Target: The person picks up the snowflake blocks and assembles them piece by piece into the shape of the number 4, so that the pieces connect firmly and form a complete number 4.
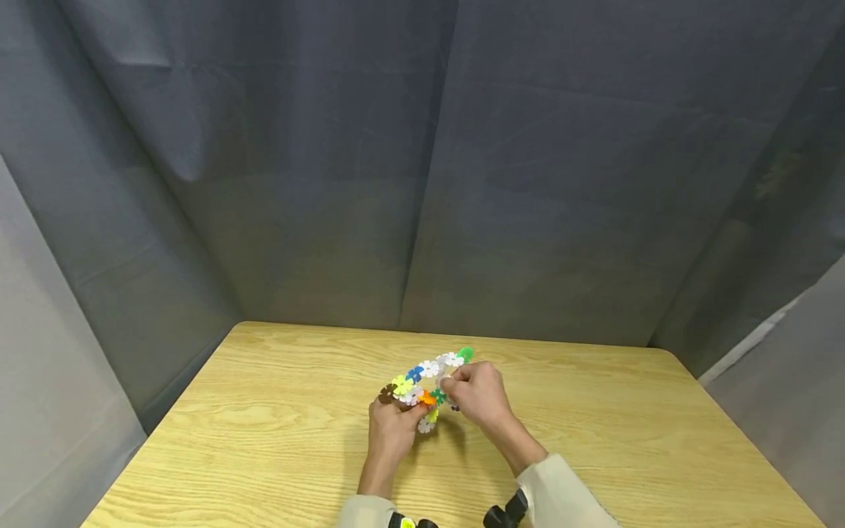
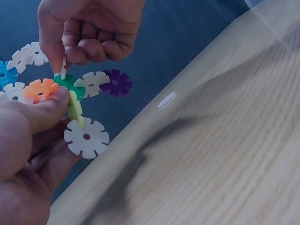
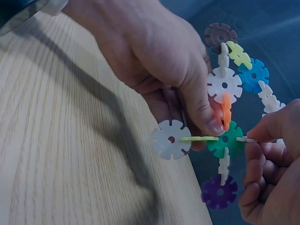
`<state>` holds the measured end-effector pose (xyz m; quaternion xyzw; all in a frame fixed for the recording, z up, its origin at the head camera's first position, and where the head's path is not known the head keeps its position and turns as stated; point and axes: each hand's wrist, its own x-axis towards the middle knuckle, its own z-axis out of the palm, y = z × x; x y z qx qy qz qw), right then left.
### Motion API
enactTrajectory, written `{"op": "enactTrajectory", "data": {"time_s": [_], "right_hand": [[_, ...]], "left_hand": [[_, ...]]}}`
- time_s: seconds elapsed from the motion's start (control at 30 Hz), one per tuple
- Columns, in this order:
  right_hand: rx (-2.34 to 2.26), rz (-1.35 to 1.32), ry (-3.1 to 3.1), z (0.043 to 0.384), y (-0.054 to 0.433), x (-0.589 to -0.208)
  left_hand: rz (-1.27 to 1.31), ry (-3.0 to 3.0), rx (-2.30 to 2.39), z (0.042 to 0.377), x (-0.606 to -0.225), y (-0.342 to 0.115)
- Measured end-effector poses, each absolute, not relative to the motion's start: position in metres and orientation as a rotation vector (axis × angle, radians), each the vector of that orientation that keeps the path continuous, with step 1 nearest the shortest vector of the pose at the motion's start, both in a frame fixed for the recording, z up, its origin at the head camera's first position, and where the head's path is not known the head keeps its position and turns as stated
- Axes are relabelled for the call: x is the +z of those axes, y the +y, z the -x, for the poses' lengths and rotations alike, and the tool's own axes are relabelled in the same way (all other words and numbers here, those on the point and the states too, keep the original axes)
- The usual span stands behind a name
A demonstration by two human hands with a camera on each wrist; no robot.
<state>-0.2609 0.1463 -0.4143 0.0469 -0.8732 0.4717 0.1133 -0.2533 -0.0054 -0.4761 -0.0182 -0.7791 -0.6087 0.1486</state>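
Notched plastic snowflake discs are slotted together in a branching chain (image 1: 414,375), held up over the table. My left hand (image 1: 391,431) grips it from below, the thumb lying by the orange disc (image 2: 41,90) and the green disc (image 3: 225,139). Between thumb and index finger, my right hand (image 1: 482,396) pinches a white disc (image 3: 245,139), its edge right at the green disc's rim. Off the green one branch a yellow disc (image 3: 199,138) with a white disc (image 3: 171,139), and another white disc (image 3: 224,165) with a purple disc (image 3: 220,192). A brown disc (image 3: 220,35) sits by the left hand.
A loose white disc (image 2: 167,100) lies on the wooden table (image 1: 264,425). Dark grey cloth (image 1: 317,183) hangs behind the table's far edge, with paler panels (image 1: 53,352) at the sides. Black wrist devices (image 1: 507,510) are strapped by the sleeves.
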Motion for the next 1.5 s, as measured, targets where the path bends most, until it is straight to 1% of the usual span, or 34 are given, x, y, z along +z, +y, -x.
{"op": "enactTrajectory", "data": {"time_s": [0.33, 0.63, 0.9, 1.23, 1.5], "right_hand": [[1.373, -0.147, -2.603, 0.261, 0.146, -0.410], [1.453, -0.238, -2.671, 0.259, 0.175, -0.405], [1.422, -0.136, -2.697, 0.265, 0.199, -0.407], [1.416, -0.053, -2.716, 0.269, 0.217, -0.411], [1.409, -0.003, -2.718, 0.277, 0.234, -0.422]], "left_hand": [[0.045, -2.235, -1.746, 0.256, -0.474, -0.009], [0.129, -2.295, -1.829, 0.260, -0.475, -0.028], [0.230, -2.423, -1.867, 0.257, -0.475, -0.038], [0.244, -2.514, -1.888, 0.252, -0.478, -0.044], [0.192, -2.550, -1.912, 0.249, -0.476, -0.048]]}}
